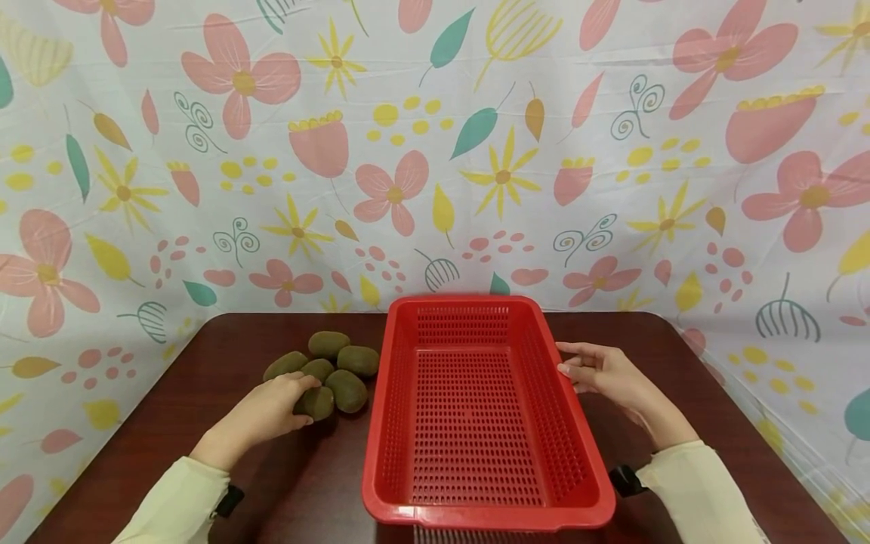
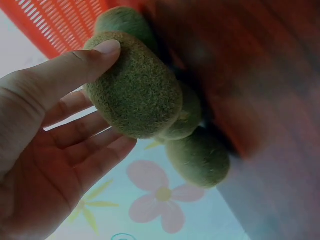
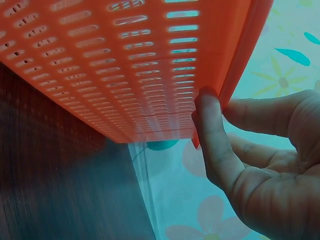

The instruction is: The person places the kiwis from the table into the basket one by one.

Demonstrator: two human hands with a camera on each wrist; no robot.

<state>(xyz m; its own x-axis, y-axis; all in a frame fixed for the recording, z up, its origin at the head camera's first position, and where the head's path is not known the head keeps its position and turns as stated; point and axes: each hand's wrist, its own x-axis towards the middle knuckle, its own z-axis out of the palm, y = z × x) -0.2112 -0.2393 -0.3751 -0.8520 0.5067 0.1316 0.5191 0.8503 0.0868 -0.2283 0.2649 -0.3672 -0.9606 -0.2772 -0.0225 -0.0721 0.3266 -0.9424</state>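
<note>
My left hand (image 1: 275,408) is at the near end of a group of several brown-green kiwis left of the basket. It grips the nearest kiwi (image 1: 316,404); in the left wrist view the thumb lies across this fuzzy kiwi (image 2: 140,90), the other fingers behind it. More kiwis (image 1: 347,391) lie close around it. In the middle stands a red plastic basket (image 1: 489,517) with slotted walls and nothing inside. At its right side, my right hand (image 1: 615,381) holds the rim; the right wrist view has thumb and forefinger at the rim's edge (image 3: 250,45).
The basket and kiwis rest on a dark reddish-brown table (image 1: 238,340). Behind and beside the table hangs a white cloth (image 1: 435,151) printed with flowers and leaves. The basket's long left wall stands close to the nearest kiwis.
</note>
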